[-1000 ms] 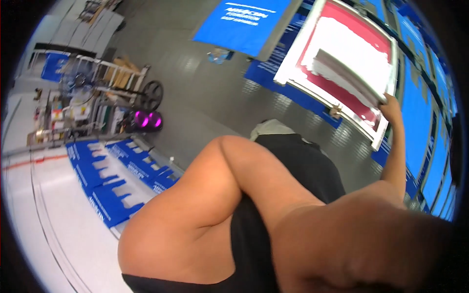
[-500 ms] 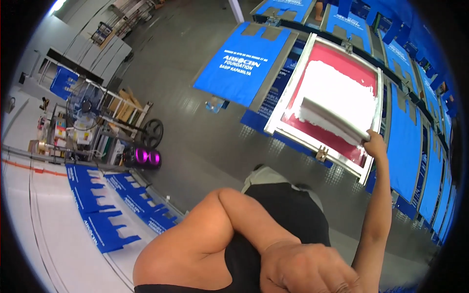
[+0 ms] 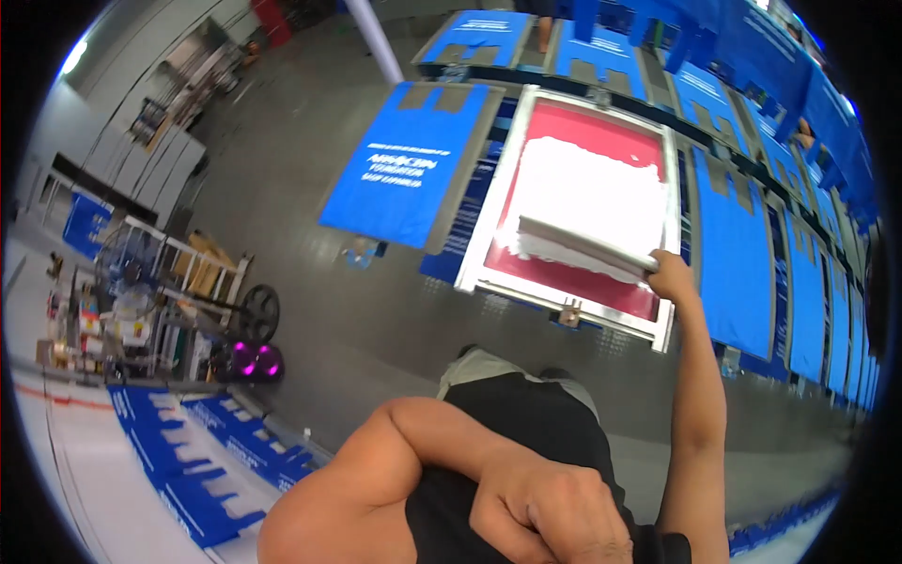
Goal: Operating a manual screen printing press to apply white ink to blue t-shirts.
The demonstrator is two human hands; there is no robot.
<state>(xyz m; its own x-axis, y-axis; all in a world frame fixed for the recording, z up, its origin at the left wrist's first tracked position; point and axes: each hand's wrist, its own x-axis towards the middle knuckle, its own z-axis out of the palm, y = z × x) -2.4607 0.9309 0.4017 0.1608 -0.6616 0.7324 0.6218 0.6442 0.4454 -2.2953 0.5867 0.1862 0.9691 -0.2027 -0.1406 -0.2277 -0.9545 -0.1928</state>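
Observation:
A squeegee [image 3: 584, 243], a long grey bar, lies across a white-rimmed printing screen [image 3: 493, 193]. My right hand [image 3: 673, 276] is closed round its right end, with the arm stretched forward. Thick white ink [image 3: 592, 188] covers much of the screen's red mesh [image 3: 601, 122], mostly beyond the squeegee. Bent across my chest, my left arm brings my left hand [image 3: 554, 512] close to my right upper arm. Its fingers are curled, and whatever they may hold is hidden. Left of the screen, a blue bag piece [image 3: 404, 136] with white print lies flat on a grey board.
More blue pieces [image 3: 738, 244] lie on boards to the right and in a row behind. A metal clamp [image 3: 570, 313] sits at the screen's near edge. At left stand a fan [image 3: 130, 268], a cluttered cart and a speaker [image 3: 256, 361] with pink lights. Blue pieces [image 3: 202, 498] lie lower left.
My view has turned, so the screen and boards sit further left in it. The squeegee stays at about the same place on the screen, still in my right hand. My left hand remains curled.

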